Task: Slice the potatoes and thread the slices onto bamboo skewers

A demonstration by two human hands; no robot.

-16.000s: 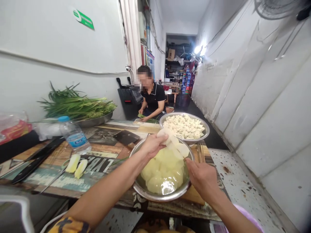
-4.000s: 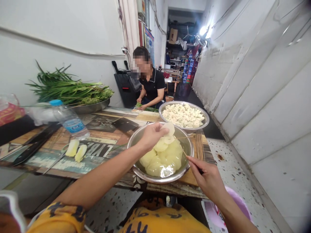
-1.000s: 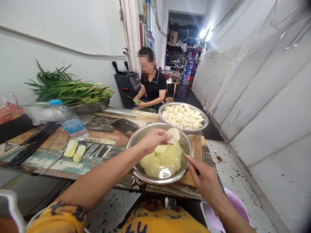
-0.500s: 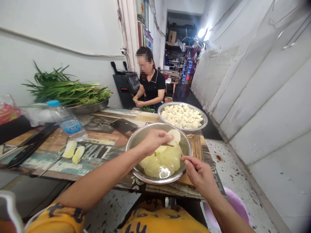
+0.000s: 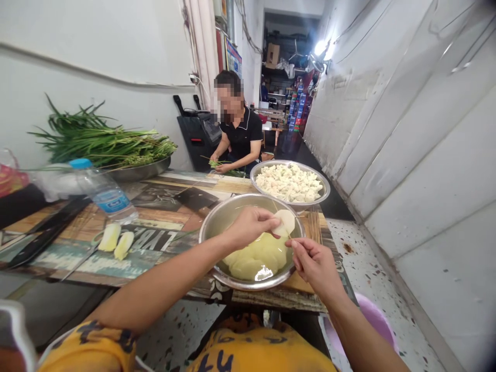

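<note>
My left hand [image 5: 256, 226] is closed on a pale, thin potato slice [image 5: 285, 223] above the metal bowl [image 5: 209, 258]. My right hand [image 5: 312, 257] pinches a thin wooden skewer [image 5: 289, 235], whose shaft meets the slice; its tip shows just beyond the slice's top edge. More yellowish slices [image 5: 256, 258] lie in liquid in the bowl below my hands. To the right of the bowl, several loose skewers [image 5: 314, 226] lie side by side on the table.
Behind the bowl is a tray of pale florets [image 5: 289, 182]. At left are a plastic bottle [image 5: 110, 196], two yellow-white pieces [image 5: 116, 240], a black knife [image 5: 46, 232] and a heap of green stalks [image 5: 104, 142]. A person [image 5: 240, 129] sits across the table, holding stalks.
My right hand has moved slightly up and left, closer to the slice. The skewer has gone further across the slice, and my left hand with the slice has shifted a little right.
</note>
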